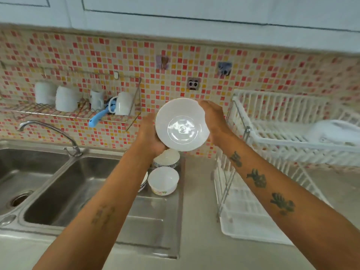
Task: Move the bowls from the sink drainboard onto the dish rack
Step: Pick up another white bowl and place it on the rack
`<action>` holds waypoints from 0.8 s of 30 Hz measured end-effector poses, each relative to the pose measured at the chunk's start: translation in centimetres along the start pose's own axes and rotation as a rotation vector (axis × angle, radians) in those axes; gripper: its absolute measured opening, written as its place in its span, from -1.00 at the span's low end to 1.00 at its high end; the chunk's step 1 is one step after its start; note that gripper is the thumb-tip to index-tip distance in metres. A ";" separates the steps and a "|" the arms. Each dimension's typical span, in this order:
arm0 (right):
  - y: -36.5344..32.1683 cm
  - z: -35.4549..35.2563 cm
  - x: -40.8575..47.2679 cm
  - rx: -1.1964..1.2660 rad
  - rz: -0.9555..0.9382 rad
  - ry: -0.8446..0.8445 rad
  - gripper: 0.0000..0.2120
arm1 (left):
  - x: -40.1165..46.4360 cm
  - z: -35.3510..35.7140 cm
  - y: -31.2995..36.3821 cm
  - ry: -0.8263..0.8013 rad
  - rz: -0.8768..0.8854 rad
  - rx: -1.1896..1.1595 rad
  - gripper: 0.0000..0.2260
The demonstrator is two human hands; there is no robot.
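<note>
above the drainboard (155, 221), held up in front of the tiled wall, a white bowl (182, 124) sits between both hands with its inside turned toward the camera. the left hand (150, 135) cups its lower left edge from behind and the right hand (213, 119) clasps the upper right rim, so both are closed on the same bowl. it is clear of the steel surface and not yet at the white dish rack (288, 137), which stands just to the right on the counter.

below the left wrist, more bowls wait on the drainboard: a floral-trimmed bowl (163, 181) nearest, a patterned-rim bowl (168, 158) behind it, and the edge of another partly hidden by the forearm.

the bowl is tipped steeply and looks glossy, possibly wet, so it could slip from the rim grip and drop onto the bowls beneath. swinging right, its edge could also knock the rack's upright frame. a white item (335, 131) already lies in the upper tier, narrowing the free space there.
</note>
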State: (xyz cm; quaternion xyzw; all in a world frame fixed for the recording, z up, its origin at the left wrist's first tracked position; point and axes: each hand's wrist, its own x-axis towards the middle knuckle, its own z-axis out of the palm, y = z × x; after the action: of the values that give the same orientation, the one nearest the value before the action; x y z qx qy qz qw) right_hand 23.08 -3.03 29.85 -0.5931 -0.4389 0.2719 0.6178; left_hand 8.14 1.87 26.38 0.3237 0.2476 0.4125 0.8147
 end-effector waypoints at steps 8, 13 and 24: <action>-6.1 -9.9 -1.3 -0.031 -0.173 0.206 -0.77 | -0.5 11.6 -1.2 -0.252 0.132 0.213 -0.78; -7.2 -14.8 -1.9 -0.039 -0.209 0.304 -0.74 | -0.9 16.7 -2.9 -0.319 0.052 0.292 -0.77; -7.2 -25.9 -2.3 -0.091 -0.296 0.435 -0.78 | 1.7 24.9 -7.6 -0.557 -0.183 0.469 -0.71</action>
State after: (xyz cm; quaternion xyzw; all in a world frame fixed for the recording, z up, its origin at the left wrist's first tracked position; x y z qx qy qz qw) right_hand 43.13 -18.88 38.64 -0.5941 -0.3895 0.0245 0.7034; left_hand 29.62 -8.23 37.18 0.5778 0.1323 0.1661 0.7880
